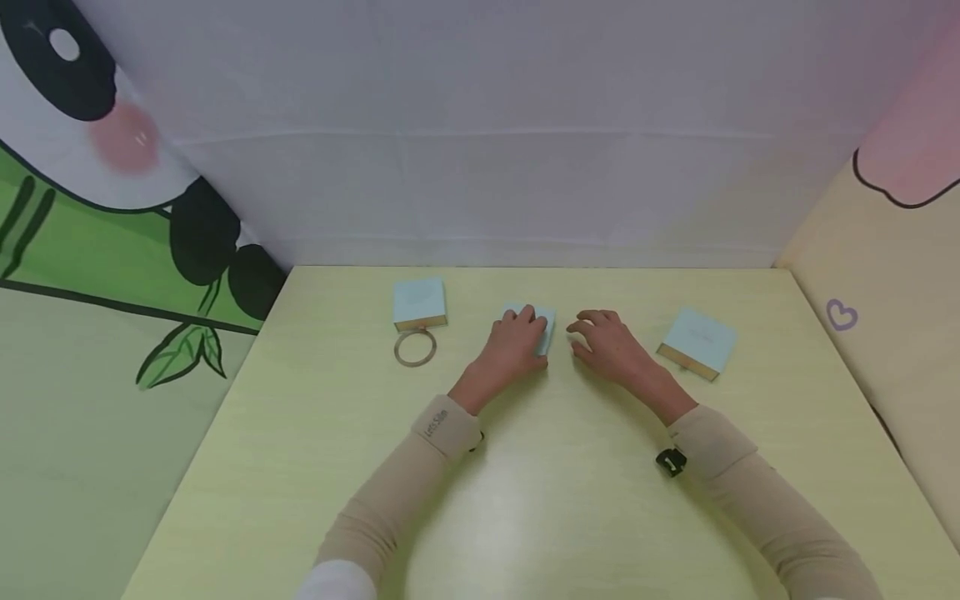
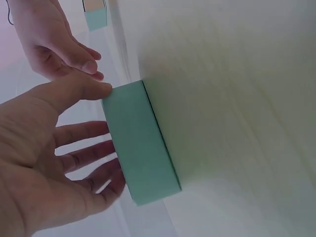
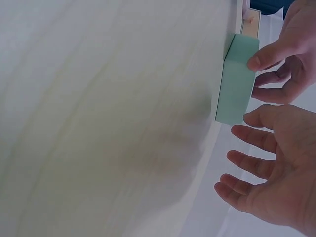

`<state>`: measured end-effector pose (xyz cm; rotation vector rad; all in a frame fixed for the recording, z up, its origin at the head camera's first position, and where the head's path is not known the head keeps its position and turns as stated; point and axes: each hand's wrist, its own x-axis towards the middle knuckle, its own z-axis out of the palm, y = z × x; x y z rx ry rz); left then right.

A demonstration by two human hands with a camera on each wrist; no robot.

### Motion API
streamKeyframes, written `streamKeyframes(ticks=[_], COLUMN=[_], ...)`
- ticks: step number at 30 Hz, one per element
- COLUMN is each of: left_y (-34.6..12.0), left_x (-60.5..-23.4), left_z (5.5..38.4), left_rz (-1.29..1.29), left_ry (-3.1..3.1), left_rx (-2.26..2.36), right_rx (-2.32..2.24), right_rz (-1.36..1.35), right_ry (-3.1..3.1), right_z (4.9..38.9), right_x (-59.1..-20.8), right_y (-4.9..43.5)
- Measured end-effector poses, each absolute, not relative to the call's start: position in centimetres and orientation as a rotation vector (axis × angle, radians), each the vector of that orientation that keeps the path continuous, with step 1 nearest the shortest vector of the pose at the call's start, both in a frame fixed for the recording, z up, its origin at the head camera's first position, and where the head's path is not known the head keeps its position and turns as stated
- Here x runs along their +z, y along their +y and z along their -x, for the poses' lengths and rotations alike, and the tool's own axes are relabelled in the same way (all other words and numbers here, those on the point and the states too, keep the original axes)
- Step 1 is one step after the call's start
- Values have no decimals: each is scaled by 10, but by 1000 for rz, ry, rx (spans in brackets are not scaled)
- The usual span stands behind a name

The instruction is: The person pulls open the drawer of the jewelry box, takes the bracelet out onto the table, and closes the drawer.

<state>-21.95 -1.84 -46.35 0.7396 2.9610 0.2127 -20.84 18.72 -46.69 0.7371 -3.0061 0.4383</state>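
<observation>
In the head view my left hand (image 1: 513,343) lies over a small light blue box (image 1: 549,322) near the middle of the table's far part, hiding much of it. The left wrist view shows the box's plain blue-green side (image 2: 142,143), with the left thumb at one corner and the other fingers curled at its edge, holding it. My right hand (image 1: 609,343) is just to the right of the box, fingers loosely bent and spread, with nothing in them. In the right wrist view its thumb comes close to the box's lower corner; contact is unclear.
To the left stands another light blue box (image 1: 418,300) with a tan side, and a thin brownish ring (image 1: 411,364) lies right in front of it. A third light blue box (image 1: 699,340) sits angled at the right. A pale cloth wall (image 1: 480,200) rises behind the table (image 1: 510,500).
</observation>
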Motion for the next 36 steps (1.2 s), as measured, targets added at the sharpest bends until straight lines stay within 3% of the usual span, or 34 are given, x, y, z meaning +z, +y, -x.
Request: streamKeyframes(ticks=[8, 23, 36], left_y=[-39, -56, -37], left_x=[-466, -474, -473], left_z=[227, 233, 218], left_rz=[-838, -1032, -676], left_ry=[2843, 2785, 3091], left_rx=[508, 529, 103], right_rx=[424, 460, 552], right_rz=[-742, -747, -775], right_ry=[-3009, -3022, -3033], right_z=[207, 209, 228], right_x=[-465, -466, -465], right_y=[188, 186, 175])
